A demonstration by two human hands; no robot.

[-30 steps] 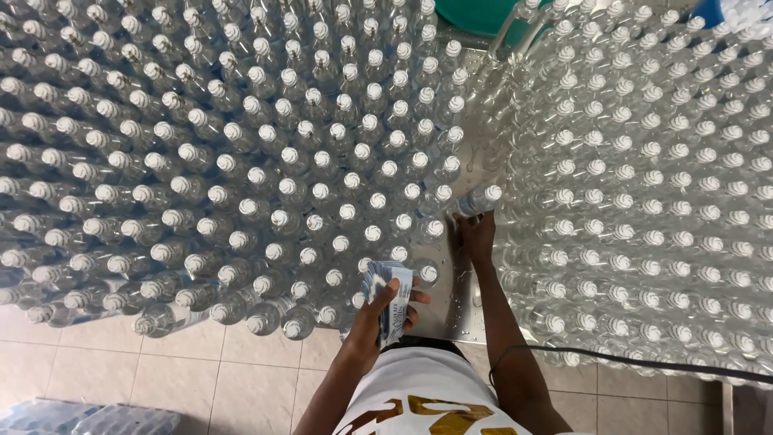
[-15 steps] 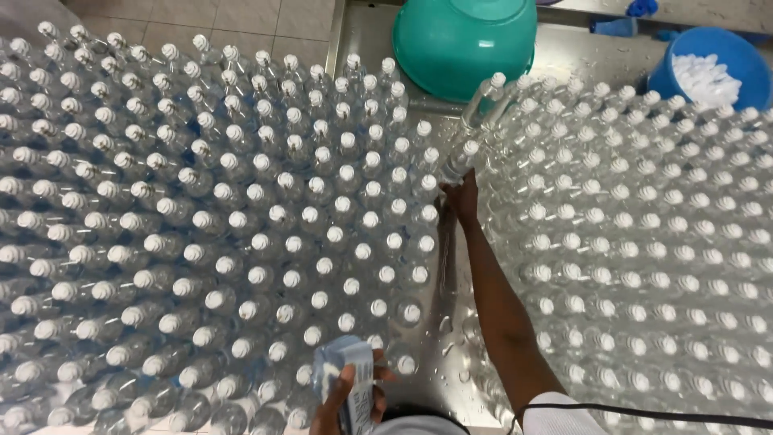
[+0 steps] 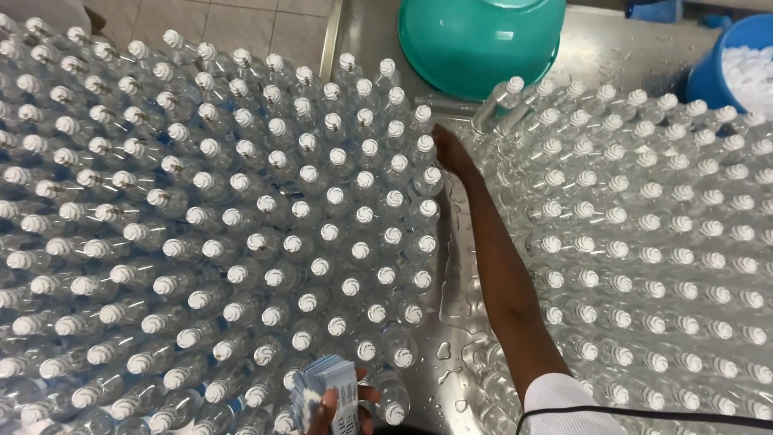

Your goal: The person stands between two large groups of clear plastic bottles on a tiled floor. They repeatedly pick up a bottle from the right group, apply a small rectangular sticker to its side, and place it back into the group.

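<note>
- Left block of bottles [image 3: 201,234]: clear plastic bottles with white screw caps, upright and packed cap to cap, filling the left half of the view; the outer rows are cut off by the left and bottom edges.
- Right block of bottles [image 3: 644,242]: the same kind of capped clear bottle, standing on the wet steel table [image 3: 455,354]; cut off at the right edge. Several bottles at its near-left corner are hard to separate from one another.
- Teal basin [image 3: 479,40]: round, at top centre on the table, its far rim out of frame.
- Blue tub [image 3: 713,76]: top right corner, holding white caps; mostly cut off.
- Tilted bottle [image 3: 495,105]: leaning at the far-left corner of the right block, just below the basin.
- Right hand [image 3: 451,153]: stretched along the bare strip between the two blocks, resting against the far corner bottles of the left block; the fingers are hidden, so whether they are closed on anything cannot be told.
- Stack of labels [image 3: 326,391]: pale blue and white paper strips at the bottom edge, clasped in the left hand [image 3: 342,407], fingers curled round them; the hand is partly cut off.
</note>
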